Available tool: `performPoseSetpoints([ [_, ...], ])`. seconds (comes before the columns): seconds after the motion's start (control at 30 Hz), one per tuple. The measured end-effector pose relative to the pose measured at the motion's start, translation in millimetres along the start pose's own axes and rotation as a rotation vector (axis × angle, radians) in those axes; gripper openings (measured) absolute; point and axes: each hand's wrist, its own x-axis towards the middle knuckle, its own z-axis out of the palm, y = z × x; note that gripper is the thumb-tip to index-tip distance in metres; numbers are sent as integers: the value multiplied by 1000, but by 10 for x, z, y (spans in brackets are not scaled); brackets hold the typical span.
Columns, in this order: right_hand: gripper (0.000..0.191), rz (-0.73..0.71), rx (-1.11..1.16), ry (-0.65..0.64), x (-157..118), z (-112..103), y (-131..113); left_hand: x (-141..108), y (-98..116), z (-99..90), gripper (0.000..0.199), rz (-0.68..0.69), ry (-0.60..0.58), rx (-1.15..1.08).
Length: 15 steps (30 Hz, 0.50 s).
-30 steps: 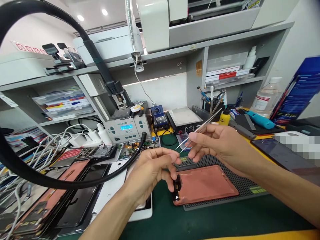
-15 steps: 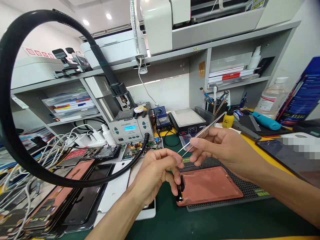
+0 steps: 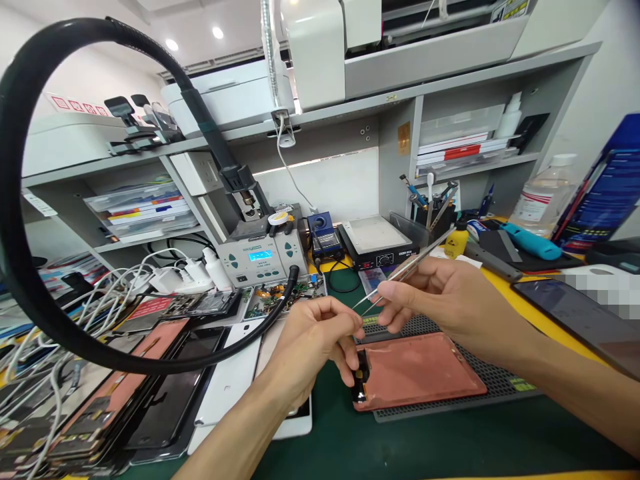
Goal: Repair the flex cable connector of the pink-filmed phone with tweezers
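My right hand point(image 3: 440, 293) is closed around a pair of metal tweezers point(image 3: 410, 267), whose thin tips point down and left and stand slightly apart. Right by those tips, my left hand point(image 3: 325, 333) pinches thumb and forefinger together; whatever is between them is too small to make out. Its lower fingers hang curled beside the black flex part point(image 3: 360, 380) at the left end of a copper-coloured screen panel point(image 3: 420, 370). The panel lies flat, copper side up, on a grey perforated mat point(image 3: 500, 373).
A black hose point(image 3: 150, 367) loops across the left foreground from a hot-air station point(image 3: 260, 257). Screens and phone parts point(image 3: 170, 393) are stacked at left, near tangled white cables. A heating plate point(image 3: 377, 237), yellow bottle point(image 3: 456, 241) and dark phone point(image 3: 560, 313) stand behind and right.
The tweezers have shifted slightly down and left with my right hand. My left hand's lower fingers have eased a little left, leaving more of the black flex part showing.
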Motion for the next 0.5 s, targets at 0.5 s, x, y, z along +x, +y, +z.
performPoseSetpoints([
  [0.5, 31, 209, 303, 24, 42, -5, 24, -27, 49, -23, 8, -66, -164, -294],
])
